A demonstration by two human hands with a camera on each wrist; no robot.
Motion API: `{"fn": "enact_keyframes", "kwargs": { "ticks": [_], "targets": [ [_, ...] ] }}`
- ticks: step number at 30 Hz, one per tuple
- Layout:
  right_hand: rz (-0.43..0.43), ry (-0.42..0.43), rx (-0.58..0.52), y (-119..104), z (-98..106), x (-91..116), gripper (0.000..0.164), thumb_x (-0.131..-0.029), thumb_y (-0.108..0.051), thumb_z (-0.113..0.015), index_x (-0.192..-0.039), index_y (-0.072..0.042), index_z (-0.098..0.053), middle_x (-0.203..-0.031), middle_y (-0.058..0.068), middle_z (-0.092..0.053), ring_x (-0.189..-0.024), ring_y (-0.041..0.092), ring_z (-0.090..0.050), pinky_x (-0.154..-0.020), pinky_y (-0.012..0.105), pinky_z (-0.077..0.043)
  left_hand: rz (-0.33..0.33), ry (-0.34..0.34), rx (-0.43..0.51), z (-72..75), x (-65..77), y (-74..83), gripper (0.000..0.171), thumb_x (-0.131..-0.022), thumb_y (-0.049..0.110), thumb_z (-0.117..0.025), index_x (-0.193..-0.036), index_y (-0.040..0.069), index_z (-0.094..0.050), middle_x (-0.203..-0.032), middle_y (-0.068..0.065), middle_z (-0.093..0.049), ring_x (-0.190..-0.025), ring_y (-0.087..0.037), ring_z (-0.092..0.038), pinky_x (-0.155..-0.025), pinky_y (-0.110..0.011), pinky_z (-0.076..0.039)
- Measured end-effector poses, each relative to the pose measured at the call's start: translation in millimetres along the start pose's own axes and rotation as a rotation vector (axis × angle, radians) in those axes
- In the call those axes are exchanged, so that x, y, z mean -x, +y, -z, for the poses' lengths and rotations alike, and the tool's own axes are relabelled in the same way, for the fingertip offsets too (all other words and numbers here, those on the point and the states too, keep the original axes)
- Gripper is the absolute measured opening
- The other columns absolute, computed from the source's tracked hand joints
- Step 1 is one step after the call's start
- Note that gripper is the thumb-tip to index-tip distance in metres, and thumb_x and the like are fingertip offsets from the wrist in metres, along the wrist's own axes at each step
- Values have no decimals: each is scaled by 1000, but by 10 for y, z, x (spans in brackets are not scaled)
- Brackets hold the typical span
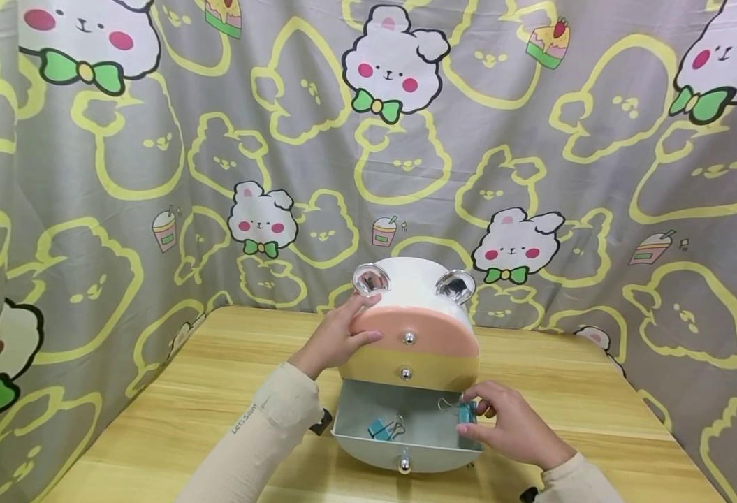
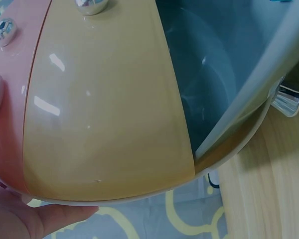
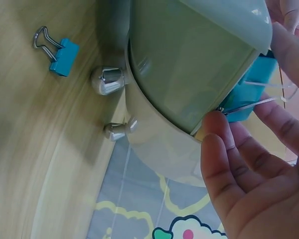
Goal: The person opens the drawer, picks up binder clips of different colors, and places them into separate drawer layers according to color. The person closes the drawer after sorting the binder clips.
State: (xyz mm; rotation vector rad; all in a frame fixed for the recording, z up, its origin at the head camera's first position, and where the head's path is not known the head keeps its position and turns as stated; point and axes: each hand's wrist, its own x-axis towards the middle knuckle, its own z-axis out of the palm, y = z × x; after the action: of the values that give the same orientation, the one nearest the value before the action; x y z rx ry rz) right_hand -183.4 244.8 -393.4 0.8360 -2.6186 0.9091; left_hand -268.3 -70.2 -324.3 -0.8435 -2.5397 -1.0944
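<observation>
A small drawer cabinet (image 1: 415, 367) with a white top, a peach front and a yellow front stands on the table. Its grey-green bottom drawer (image 1: 374, 457) is pulled out. My left hand (image 1: 337, 335) holds the cabinet's upper left side, thumb on the peach front and fingers round the edge. At the drawer's right rim, my right hand (image 1: 506, 419) pinches a teal binder clip (image 3: 251, 87) between thumb and fingers. Another teal binder clip (image 1: 381, 429) lies inside the drawer. In the right wrist view, one more binder clip (image 3: 65, 57) lies on the table beside the drawer.
The wooden table (image 1: 230, 391) reaches out on both sides of the cabinet. Behind it hangs a grey patterned curtain (image 1: 318, 154). Silver round knobs (image 1: 404, 464) stick out from the drawer fronts, and two shiny eye-like pieces (image 1: 456, 286) stand on top.
</observation>
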Motion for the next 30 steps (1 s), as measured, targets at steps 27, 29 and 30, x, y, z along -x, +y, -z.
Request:
{"fn": "enact_keyframes", "kwargs": {
  "ticks": [27,29,30],
  "targets": [
    [5,77,78,112,120,132,28,-80,-25,-81,-100,-15,-65,-95,-9,-62,-76,6,-56,-62,26,-49,-7,0,3,14,-10,0,60,-88,27,-72,-141,19,-45,-106,-6,-57,-89,-21,-55,-82,-43,-48],
    [-18,73,82,127,136,156,27,-81,-26,-80,-100,-16,-65,-96,-9,-62,-76,5,-56,-62,26,-49,-4,0,4,10,-9,-2,61,-88,28,-72,-141,19,-46,-106,-6,-57,-89,-21,-55,-82,-43,-47],
    [-33,69,83,131,146,169,26,-81,-26,-80,-101,-16,-65,-97,-9,-62,-76,5,-57,-63,26,-49,-3,0,6,9,-6,-1,61,-87,28,-72,-141,19,-46,-106,-6,-57,-89,-21,-55,-82,-43,-47]
  ]
}}
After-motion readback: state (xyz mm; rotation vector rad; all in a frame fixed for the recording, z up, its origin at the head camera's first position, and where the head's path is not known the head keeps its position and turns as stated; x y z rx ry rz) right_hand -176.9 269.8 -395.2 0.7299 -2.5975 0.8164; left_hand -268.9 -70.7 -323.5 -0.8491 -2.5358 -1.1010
